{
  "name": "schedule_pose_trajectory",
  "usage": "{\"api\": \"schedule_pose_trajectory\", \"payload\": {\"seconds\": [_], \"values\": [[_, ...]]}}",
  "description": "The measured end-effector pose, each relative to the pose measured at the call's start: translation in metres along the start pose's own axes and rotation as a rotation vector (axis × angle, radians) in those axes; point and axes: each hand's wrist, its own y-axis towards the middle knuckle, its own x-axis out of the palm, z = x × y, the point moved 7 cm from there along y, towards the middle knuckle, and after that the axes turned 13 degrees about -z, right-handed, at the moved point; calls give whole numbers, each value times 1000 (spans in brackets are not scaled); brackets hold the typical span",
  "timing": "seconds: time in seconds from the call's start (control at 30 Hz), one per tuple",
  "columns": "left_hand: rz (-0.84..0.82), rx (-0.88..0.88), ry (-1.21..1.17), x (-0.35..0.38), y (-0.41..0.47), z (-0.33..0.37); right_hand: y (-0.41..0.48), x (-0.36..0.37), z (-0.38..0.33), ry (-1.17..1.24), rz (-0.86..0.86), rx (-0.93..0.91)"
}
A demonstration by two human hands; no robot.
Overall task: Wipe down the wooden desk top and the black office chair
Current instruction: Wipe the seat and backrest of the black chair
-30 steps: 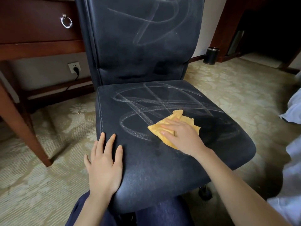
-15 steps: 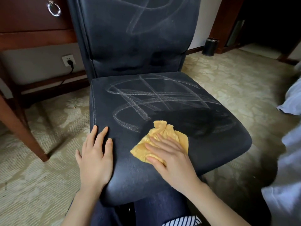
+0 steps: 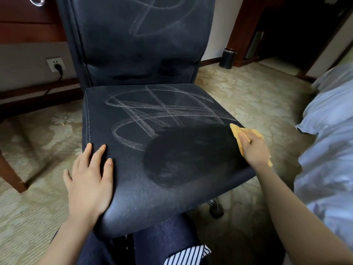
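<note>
The black office chair [image 3: 133, 169] fills the middle of the view, its seat facing me. White chalk-like scribbles [image 3: 162, 111] cross the far half of the seat and the backrest. A darker, clean patch [image 3: 187, 155] covers the near right part of the seat. My right hand [image 3: 252, 148] presses a yellow cloth [image 3: 237, 130] against the seat's right edge. Resting flat on the seat's near left corner is my left hand [image 3: 89, 178], fingers spread. The wooden desk [image 3: 28, 25] shows at the upper left, only its drawer front and a leg.
A desk leg [image 3: 9, 175] stands on the patterned carpet at the left. A wall socket [image 3: 55, 64] with a plug is behind the chair. A black bin [image 3: 228, 58] stands by the far wall. Pale blue bedding [image 3: 328, 142] lies at the right. A chair castor [image 3: 215, 207] shows below the seat.
My right hand has swept the cloth from the seat's middle front out to its right edge, and the dark clean patch has grown. My left hand has stayed put.
</note>
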Motion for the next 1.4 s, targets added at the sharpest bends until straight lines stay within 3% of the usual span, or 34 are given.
{"api": "schedule_pose_trajectory", "payload": {"seconds": [0.13,0.23,0.57,0.8,0.9,1.2,1.4], "values": [[4,-2,47,1,-2,5,20,6,-19,-31,-34,103],[19,6,56,1,-4,7,21,19,-49,-117,-96,52],[28,7,-28,-1,-5,1,-70,89,-164,-403,-187,-511],[13,13,-33,-5,0,-3,-167,106,-147,-332,-285,-784],[6,21,-27,-5,2,-5,-183,104,-126,-432,-203,-878],[6,34,-6,-6,4,-6,-161,95,-116,-442,-40,-830],[25,46,-1,-9,5,-7,-115,65,-59,-147,45,-510]]}}
